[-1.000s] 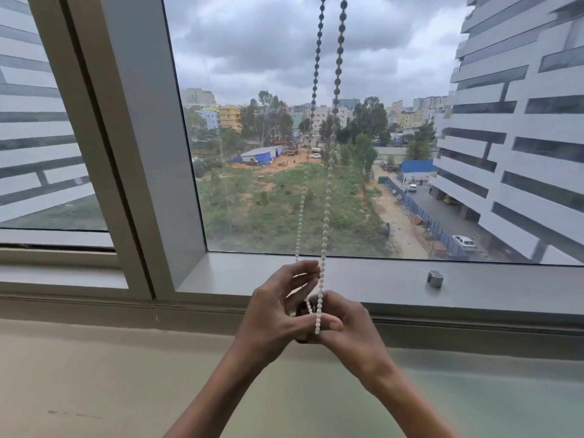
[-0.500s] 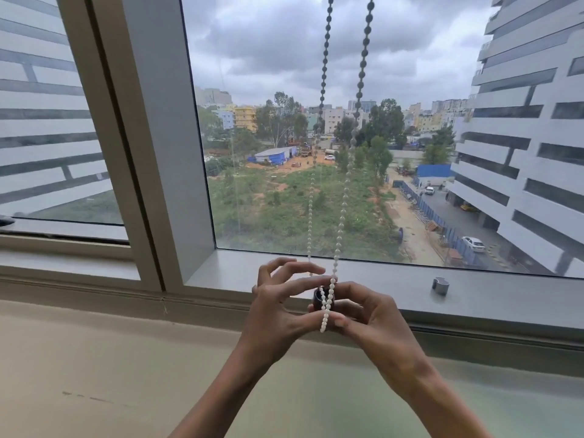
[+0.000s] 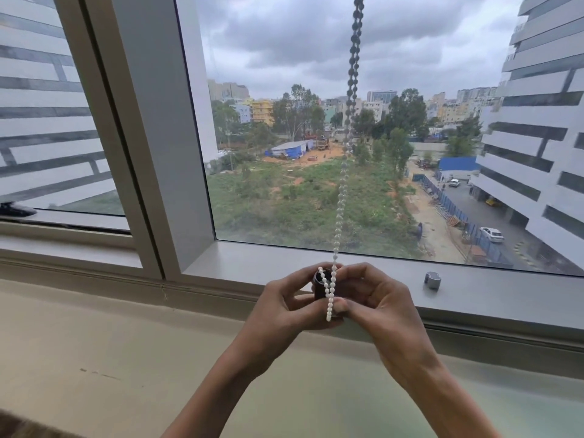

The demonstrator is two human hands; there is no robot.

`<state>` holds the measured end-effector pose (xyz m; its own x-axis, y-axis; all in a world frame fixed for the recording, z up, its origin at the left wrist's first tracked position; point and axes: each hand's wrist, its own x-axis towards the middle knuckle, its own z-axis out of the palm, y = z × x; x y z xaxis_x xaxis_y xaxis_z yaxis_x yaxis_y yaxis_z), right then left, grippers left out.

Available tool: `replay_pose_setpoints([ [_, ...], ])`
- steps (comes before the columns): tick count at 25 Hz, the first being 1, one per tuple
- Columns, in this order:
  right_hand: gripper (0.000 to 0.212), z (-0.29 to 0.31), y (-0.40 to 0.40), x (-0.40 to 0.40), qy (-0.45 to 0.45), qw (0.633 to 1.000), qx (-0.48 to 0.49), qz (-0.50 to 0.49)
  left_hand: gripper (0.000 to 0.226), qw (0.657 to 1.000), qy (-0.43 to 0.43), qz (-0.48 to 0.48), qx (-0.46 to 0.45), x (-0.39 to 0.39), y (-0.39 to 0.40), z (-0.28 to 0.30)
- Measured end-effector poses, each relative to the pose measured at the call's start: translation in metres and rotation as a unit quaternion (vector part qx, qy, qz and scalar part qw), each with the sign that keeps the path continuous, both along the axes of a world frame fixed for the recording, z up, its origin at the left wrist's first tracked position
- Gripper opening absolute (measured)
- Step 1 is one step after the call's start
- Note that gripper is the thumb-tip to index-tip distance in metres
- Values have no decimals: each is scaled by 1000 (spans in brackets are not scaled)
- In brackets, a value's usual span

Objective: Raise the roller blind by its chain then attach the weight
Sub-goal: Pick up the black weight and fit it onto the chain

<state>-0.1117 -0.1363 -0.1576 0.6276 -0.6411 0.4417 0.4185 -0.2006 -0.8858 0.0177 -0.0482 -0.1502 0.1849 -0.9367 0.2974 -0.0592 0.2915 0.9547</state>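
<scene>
Both forearms reach up from near; the left hand (image 3: 278, 303) and right hand (image 3: 377, 303) pinch a small dark cylindrical weight (image 3: 323, 284) and the white beaded chain (image 3: 339, 197) looped over it, before the grey window sill (image 3: 474, 290).

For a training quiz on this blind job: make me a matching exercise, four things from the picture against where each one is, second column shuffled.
Things:
1. bead chain
2. dark weight
3. small grey cap
4. left hand

Places:
A. lying alone on the window sill, right of the hands
B. hanging down in front of the glass, loop end at the fingers
C. gripping the weight from the left side
D. held between both hands, below the chain

Pairs: 1-B, 2-D, 3-A, 4-C. The right hand pinches the chain's lower end.
</scene>
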Motion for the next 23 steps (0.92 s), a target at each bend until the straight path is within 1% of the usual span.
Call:
replay_pose_setpoints([
  [4, 20, -4, 0, -6, -3, 1000, 9, -20, 41, 1000, -6, 6, -10, -7, 0, 4],
  [6, 18, -4, 2, -9, -15, 1000, 25, -10, 40, 1000, -4, 22, -13, -11, 1, 5],
  [9, 21, -4, 5, -13, -23, 999, 47, 17, 35, 999, 10, 45, -20, -16, 3, 5],
  [12, 29, -8, 6, -14, -3, 999, 41, 30, 31, 997, 53, 56, -11, -18, 3, 3],
  [14, 30, -9, 6, -15, -4, 999, 40, 23, 32, 996, 80, 42, -4, -17, 3, 1],
  [16, 29, -10, 5, -15, -3, 999, 32, 9, 33, 996, 83, 29, -3, -15, 1, -1],
  [19, 27, -9, 1, -16, 12, 1000, 3, -3, 35, 997, 67, 39, 5, -14, -2, -1],
  [21, 26, -7, -5, -18, 43, 998, -37, -35, 35, 997, 62, 48, 10, -12, -4, -2],
  [23, 25, -7, -21, -24, 86, 982, -95, -139, 34, 997, 64, 52, 9, -8, -5, -3],
])
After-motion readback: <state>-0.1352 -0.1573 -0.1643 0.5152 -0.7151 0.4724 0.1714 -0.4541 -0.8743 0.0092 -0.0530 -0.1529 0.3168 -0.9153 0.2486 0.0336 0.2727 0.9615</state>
